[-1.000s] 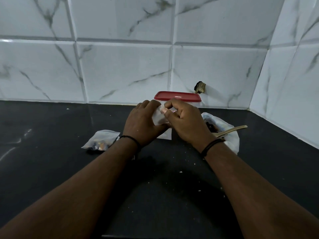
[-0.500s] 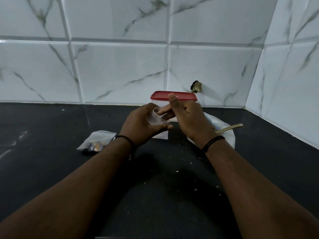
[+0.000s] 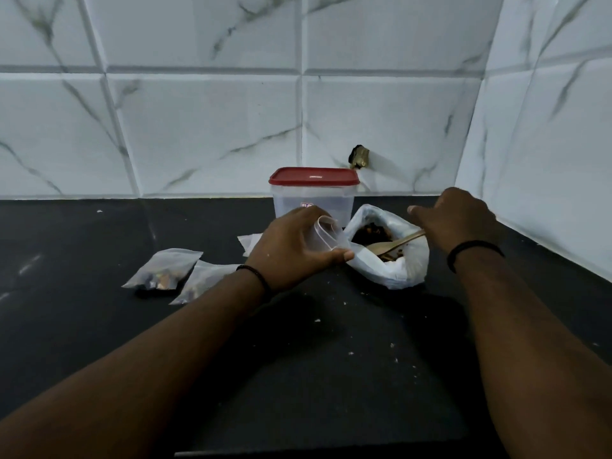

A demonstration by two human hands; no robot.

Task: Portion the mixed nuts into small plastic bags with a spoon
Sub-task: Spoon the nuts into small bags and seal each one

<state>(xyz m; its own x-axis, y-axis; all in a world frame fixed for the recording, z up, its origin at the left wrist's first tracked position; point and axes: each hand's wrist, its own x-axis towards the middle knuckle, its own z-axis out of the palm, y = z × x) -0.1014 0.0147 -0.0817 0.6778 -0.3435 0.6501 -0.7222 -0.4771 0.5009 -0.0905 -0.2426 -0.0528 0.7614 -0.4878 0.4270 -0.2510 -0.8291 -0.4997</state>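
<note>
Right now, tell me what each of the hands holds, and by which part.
The left hand grips a small plastic bag round its open mouth. The right hand is at the spoon handle's end; whether it grips is hidden.

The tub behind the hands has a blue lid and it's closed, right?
Not quite. In the head view the tub is closed, but its lid is red, not blue. It stands behind the left hand on the dark counter.

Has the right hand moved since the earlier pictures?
Yes. The right hand left the small clear plastic bag and went right, past the red-lidded clear container, to the wooden spoon.
</note>
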